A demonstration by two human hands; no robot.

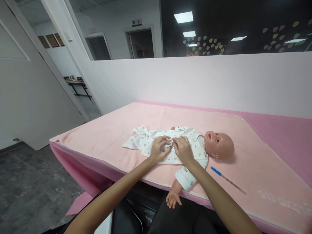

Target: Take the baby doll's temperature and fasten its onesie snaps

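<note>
A baby doll (220, 145) lies on its back with its head to the right, dressed in a white printed romper (146, 143). My left hand (159, 149) pinches the romper's fabric at the doll's middle, thumb and fingers curled. Just beside it, my right hand (182, 148) also grips the cloth close to the front opening. The fingertips of both hands nearly meet there, and whatever fastening lies between them is too small to make out. One doll arm (174, 193) hangs over the table's near edge below my right forearm.
A pink blanket (102, 136) covers the table under the doll. To the right of the doll's shoulder lies a blue-capped pen (227, 179). A white wall (195, 81) with a window stands behind the table; a door (31, 84) is at the left.
</note>
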